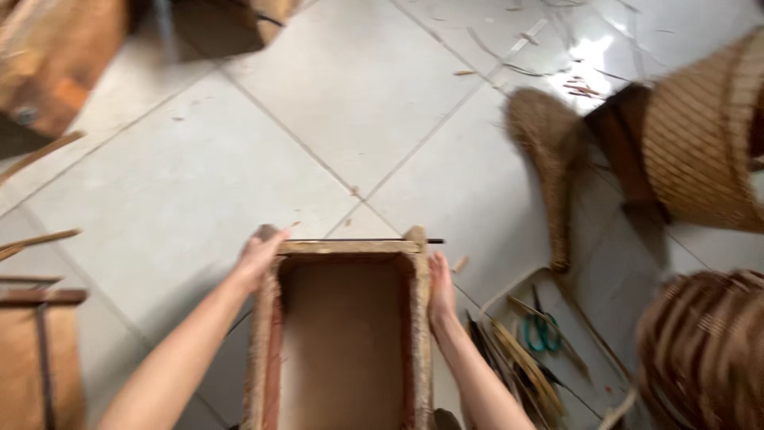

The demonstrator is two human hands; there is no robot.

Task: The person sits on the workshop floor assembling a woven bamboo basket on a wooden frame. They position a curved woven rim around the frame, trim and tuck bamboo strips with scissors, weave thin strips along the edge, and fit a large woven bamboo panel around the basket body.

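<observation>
As you look down, your left hand [259,256] and right hand [440,287] press flat against opposite sides of the open woven box [346,334] — scissors [541,330] lie right of it.

To my right on the tile floor [358,87] lies a straw broom [549,151], with a woven basket [700,135] beyond it and another basket [700,350] nearer me. Green-handled scissors [541,330] rest among cane strips [517,366]. Loose sticks [40,239] lie to my left.
</observation>
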